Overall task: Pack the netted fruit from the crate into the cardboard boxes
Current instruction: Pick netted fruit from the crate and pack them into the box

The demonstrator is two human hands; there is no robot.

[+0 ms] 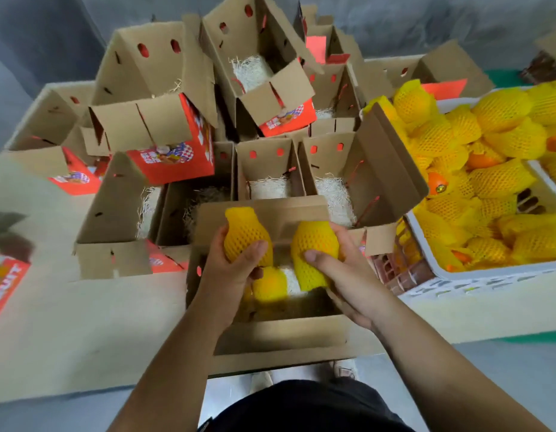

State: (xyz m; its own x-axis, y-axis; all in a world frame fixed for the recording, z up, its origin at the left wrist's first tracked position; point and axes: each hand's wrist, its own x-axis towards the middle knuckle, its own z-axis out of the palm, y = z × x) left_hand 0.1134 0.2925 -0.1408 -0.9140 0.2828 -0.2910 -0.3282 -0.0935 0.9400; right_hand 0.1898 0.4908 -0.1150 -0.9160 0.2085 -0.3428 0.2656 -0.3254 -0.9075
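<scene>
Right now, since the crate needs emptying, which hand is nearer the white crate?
Right. The right hand holds a netted fruit over the nearest box, on the side toward the white crate; the left hand is farther away.

Bare forearms without sleeves, a black garment point(304, 406) at the waist, pale shoes point(345, 369) below.

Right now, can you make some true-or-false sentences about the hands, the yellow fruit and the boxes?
1. Each hand holds a netted fruit. True: left hand, right hand.
2. The nearest box has no fruit in it. False: a netted fruit already lies inside.
3. The white crate of fruit is on the person's right. True.
4. The boxes behind are taped closed. False: their flaps stand open, showing pale shredded padding.
</scene>
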